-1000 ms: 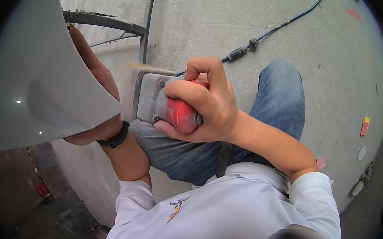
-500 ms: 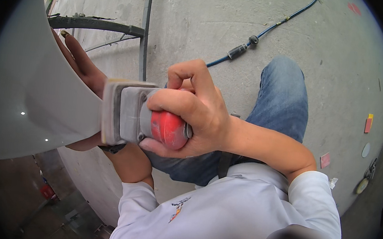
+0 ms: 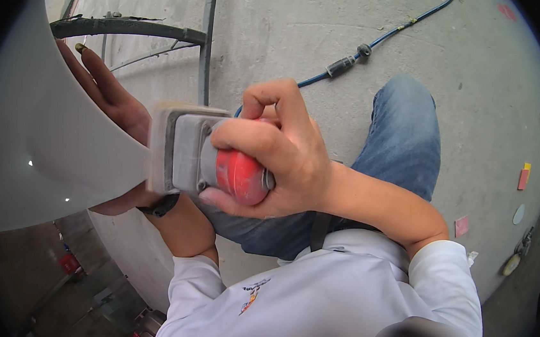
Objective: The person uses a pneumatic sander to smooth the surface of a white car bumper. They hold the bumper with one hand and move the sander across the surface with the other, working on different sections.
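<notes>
Had grey floor (image 3: 282, 35) spread beneath, from the upper middle of the frame over to its right side. Faced a white panel (image 3: 72, 151), curved and glossy, filling the left of the frame and tapering toward the centre. Wore a white shirt (image 3: 335, 302), spread across the bottom of the frame, and blue jeans (image 3: 407, 132), right of centre with one knee toward the top. Had a dark metal rack (image 3: 207, 47) beyond the panel at the upper left, with one bar standing vertical in the frame and another running left to the panel's edge.

Grasped a red and grey sander (image 3: 189, 148) just left of the frame's centre, with the right hand (image 3: 294, 151) wrapped round its red top. Set its blurred pad (image 3: 159, 149) at the panel's right edge, apparently touching. Held the left hand (image 3: 124, 112) behind the panel, fingers stretched toward the upper left rather than clenched; could not tell of any pressure on the panel's hidden back.

Had a blue hose (image 3: 401, 27) running from near the sander to the top edge, right of centre, through a dark connector (image 3: 341, 67). Wore a black wristband (image 3: 163, 205) on the left wrist. Saw a pink square (image 3: 461, 226) and a pale disc (image 3: 519, 214) at the right.
</notes>
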A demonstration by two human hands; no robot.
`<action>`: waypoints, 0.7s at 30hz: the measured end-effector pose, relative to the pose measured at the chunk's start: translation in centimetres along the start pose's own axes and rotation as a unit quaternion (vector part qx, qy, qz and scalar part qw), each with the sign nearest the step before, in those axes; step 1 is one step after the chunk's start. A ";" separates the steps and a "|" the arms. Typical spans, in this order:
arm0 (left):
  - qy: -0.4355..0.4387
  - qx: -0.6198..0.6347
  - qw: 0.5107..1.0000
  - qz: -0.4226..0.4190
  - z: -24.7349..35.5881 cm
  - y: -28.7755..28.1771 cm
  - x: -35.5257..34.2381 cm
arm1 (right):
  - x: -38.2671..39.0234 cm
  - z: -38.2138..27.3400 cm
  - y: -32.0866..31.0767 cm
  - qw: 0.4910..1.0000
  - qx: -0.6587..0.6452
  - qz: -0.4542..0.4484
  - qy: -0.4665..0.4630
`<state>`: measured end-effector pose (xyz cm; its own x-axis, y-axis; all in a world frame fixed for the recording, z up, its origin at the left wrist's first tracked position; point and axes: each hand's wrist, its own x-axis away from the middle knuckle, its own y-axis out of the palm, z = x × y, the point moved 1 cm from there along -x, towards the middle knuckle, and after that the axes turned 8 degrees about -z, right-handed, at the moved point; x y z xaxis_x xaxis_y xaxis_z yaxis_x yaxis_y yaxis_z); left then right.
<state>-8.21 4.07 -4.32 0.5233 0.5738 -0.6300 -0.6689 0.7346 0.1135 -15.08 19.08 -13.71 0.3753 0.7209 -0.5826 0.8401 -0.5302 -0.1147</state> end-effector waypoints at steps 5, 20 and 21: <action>0.018 0.297 0.954 0.022 0.0 -0.1 0.1 | 0.5 0.4 -1.3 0.997 -0.011 0.074 0.009; 0.009 -0.029 1.000 0.001 -0.2 -0.8 0.3 | 0.2 0.9 -2.6 0.996 0.022 0.090 0.017; 0.014 -0.026 0.999 -0.013 -0.3 -0.9 0.4 | 0.4 0.3 -2.2 0.997 0.003 0.080 0.012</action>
<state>-7.58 3.57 -4.86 0.5260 0.5446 -0.6533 -0.6829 0.7282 0.0573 -16.89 20.42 -13.89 0.5144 0.6366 -0.5746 0.7659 -0.6424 -0.0262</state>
